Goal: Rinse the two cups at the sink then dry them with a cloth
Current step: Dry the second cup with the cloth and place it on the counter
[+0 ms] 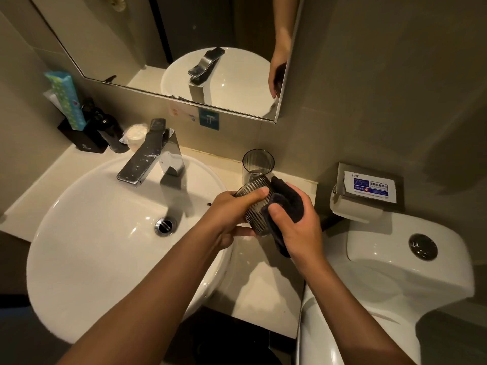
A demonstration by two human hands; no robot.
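Observation:
My left hand point(232, 214) grips a ribbed clear cup point(255, 206), tilted on its side above the counter just right of the white sink point(87, 233). My right hand point(297, 227) presses a dark cloth point(286, 204) against the cup's open end and side. A second ribbed cup point(258, 165) stands upright on the counter behind them, near the wall. The chrome tap point(150, 154) is at the back of the basin and no water runs from it.
A black holder with a tissue pack point(66, 101), a dark bottle point(110, 133) and a wrapped soap point(135, 134) stand at the back left. A toilet point(395, 272) and paper holder point(369, 193) are close on the right. A mirror point(184, 48) hangs above.

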